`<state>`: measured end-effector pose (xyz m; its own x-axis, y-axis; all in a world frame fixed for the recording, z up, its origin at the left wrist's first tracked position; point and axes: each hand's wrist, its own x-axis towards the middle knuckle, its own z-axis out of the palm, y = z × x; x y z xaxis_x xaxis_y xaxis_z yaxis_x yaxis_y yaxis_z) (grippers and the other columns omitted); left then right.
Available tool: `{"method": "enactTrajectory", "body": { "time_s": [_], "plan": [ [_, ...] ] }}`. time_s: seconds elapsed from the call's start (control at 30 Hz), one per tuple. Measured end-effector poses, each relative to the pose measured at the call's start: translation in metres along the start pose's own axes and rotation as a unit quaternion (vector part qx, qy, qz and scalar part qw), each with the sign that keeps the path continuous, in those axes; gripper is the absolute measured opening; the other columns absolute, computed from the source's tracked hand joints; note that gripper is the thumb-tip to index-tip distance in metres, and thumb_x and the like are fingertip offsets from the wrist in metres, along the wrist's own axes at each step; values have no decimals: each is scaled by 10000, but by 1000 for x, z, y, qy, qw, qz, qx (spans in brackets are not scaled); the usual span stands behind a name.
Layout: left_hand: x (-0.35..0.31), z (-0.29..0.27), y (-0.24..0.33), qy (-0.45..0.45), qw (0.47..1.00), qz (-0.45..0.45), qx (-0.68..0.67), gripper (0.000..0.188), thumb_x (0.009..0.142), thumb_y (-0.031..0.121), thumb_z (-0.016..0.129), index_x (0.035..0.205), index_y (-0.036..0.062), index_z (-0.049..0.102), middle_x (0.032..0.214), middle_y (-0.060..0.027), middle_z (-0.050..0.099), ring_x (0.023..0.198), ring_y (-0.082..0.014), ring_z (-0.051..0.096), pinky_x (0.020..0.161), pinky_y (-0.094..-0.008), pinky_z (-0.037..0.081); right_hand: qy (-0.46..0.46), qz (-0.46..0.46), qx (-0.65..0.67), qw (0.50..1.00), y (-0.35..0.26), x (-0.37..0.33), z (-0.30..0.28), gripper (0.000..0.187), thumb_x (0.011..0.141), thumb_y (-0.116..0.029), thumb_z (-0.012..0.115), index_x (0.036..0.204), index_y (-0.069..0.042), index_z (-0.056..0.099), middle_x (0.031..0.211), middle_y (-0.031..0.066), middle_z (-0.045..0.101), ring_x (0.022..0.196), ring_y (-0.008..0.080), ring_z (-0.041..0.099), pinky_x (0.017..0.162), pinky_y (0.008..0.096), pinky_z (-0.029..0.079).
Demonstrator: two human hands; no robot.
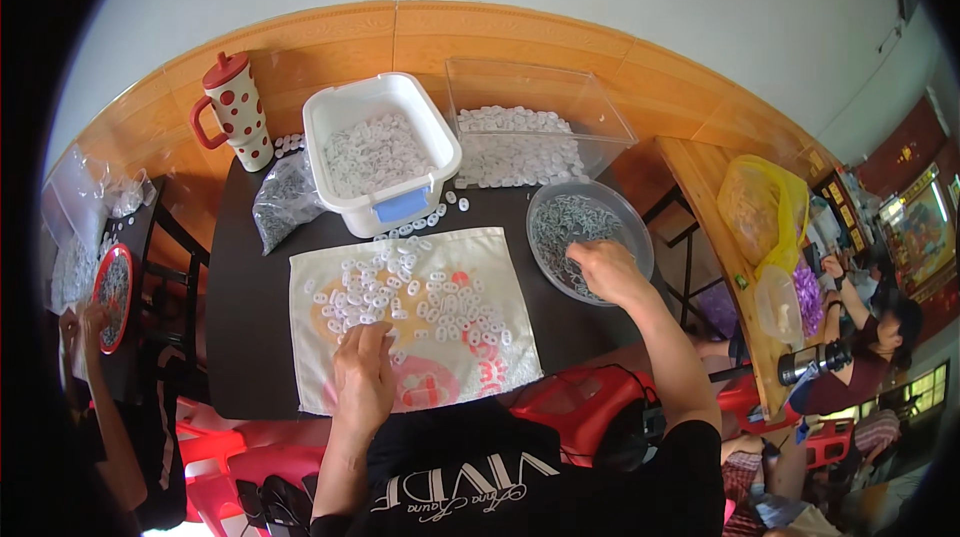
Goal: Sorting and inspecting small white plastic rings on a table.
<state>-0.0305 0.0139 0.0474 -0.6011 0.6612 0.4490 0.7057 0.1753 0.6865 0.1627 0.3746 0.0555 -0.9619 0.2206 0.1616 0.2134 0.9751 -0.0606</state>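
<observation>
My left hand (363, 374) hovers at the front of a cream printed cloth (312, 377), fingers pinched together; whatever they hold is hidden. Just beyond its fingertips, small white oval plastic pieces (375, 297) with two dark holes lie scattered over the cloth. On the right, my right hand (608, 272) reaches into a round clear bowl (640, 237) of small grey metal pieces (572, 222) that look like screws. Its fingers are bent together down at the pieces, and I cannot see what is between them.
Behind the cloth stand a white tub (441, 122) and a clear box (600, 142), both holding white pieces. A bag of grey pieces (285, 197) and a dotted tumbler (238, 112) are at left. Other people work at both sides; a wooden table (690, 177) is at right.
</observation>
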Motion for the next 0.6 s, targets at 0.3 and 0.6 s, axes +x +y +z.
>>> {"method": "enactTrajectory", "body": {
  "time_s": [0.3, 0.6],
  "plan": [
    [-8, 2, -1, -10, 999, 44, 16, 166, 802, -82, 645, 953, -35, 692, 893, -176, 645, 816, -357, 639, 700, -401, 519, 100, 5, 208, 973, 8, -8, 2, 181, 769, 92, 624, 911, -8, 675, 774, 86, 609, 656, 218, 582, 591, 325, 451],
    [-16, 20, -7, 31, 999, -6, -39, 158, 782, -52, 700, 937, -24, 712, 874, -156, 680, 758, -314, 673, 657, -365, 536, 105, -130, 486, 858, -165, 30, 11, 119, 816, 102, 644, 889, 16, 683, 846, 87, 637, 695, 152, 583, 591, 270, 450]
  ]
}}
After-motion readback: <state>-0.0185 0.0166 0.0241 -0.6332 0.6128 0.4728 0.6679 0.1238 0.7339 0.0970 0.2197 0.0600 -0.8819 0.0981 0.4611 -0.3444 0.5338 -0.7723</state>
